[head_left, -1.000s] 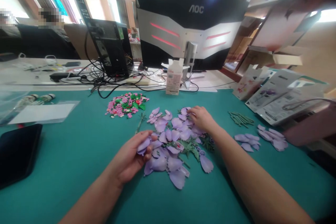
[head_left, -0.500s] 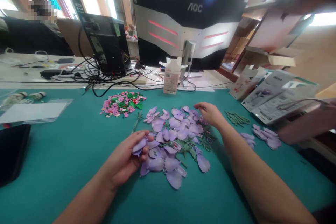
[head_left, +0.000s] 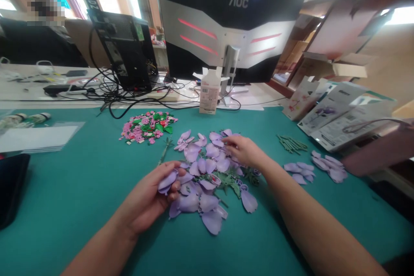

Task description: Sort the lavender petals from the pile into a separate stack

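My left hand (head_left: pixel 147 200) is closed around a few light purple plastic petals (head_left: pixel 168 181), at the near left of a loose pile. My right hand (head_left: pixel 246 151) reaches over the far right of that pile with bent, slightly parted fingers. Its fingertips are at the purple petals (head_left: pixel 216 138) there and cover some of them. Green leaf-like pieces (head_left: pixel 229 181) lie mixed among the petals. One large petal (head_left: pixel 249 201) lies at the pile's near right edge. A thin green stem piece (head_left: pixel 164 152) rests beyond my left hand.
Pink and green small pieces (head_left: pixel 147 127) form a heap at the far left. To the right lie green sticks (head_left: pixel 292 143) and two petal groups (head_left: pixel 299 172) (head_left: pixel 330 166). Boxes (head_left: pixel 336 112) stand behind them. A small open carton (head_left: pixel 209 95) stands before the monitor (head_left: pixel 226 30).
My right hand has moved left and slightly nearer, from the pile's far right edge onto its petals. My left hand still holds its petals. The view has shifted slightly.
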{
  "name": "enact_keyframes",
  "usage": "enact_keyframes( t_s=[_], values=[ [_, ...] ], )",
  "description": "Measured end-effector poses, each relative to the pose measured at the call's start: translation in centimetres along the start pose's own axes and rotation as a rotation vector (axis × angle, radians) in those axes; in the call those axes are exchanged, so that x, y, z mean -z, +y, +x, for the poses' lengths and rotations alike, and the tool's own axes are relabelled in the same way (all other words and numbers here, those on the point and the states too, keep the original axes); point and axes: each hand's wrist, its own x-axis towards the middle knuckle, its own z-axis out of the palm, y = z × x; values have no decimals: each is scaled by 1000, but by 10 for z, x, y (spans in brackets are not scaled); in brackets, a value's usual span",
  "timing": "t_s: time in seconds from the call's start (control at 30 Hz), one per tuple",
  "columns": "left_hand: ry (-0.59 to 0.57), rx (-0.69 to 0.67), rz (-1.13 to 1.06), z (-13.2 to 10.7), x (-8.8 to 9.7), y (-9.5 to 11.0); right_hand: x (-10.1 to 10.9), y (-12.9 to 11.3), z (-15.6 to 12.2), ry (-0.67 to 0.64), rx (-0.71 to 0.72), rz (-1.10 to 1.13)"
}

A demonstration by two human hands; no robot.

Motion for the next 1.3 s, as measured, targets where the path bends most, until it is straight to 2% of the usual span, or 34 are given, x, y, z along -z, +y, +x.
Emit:
enact_keyframes(
  t_s=[0.07, 0.13, 0.27, 0.43, 0.6, 0.73, 0.83, 0.93, 1.07, 1.13, 1.2, 1.3],
  values=[
    [7, 2, -2, -1, -1, 1, 4, 14, 1, 88, -69, -49],
    [4, 7, -9, -2, -2, 1, 7, 34, 2, 124, -131, -163],
    [4, 55, -35, -3, -4, 1, 2, 61, 0, 35, -157, -272],
    [83, 132, -40, -7, -10, 3, -6, 58, -1, 7, -143, -306],
    [31, 171, -55, -11, -14, 1, -9, 54, -1, -20, -126, -333],
    [-29, 169, -88, -11, -14, -2, -7, 52, -2, 50, -127, -356],
    [-66, 179, -134, -11, -14, -5, 0, 29, -5, 203, -51, -246],
    [-110, 190, -194, -12, -15, -7, 9, -19, -15, 305, 122, 31],
    [-172, 159, -264, -12, -15, -10, 11, -93, -36, 209, 418, 251],
    [-203, 136, -294, -13, -15, -11, 3, -118, -43, 215, 541, 291],
    [-219, 116, -340, -14, -15, -13, -8, -130, -46, 218, 614, 294],
    [-225, 130, -371, -15, -15, -14, -23, -134, -48, 167, 642, 250]
  ],
)
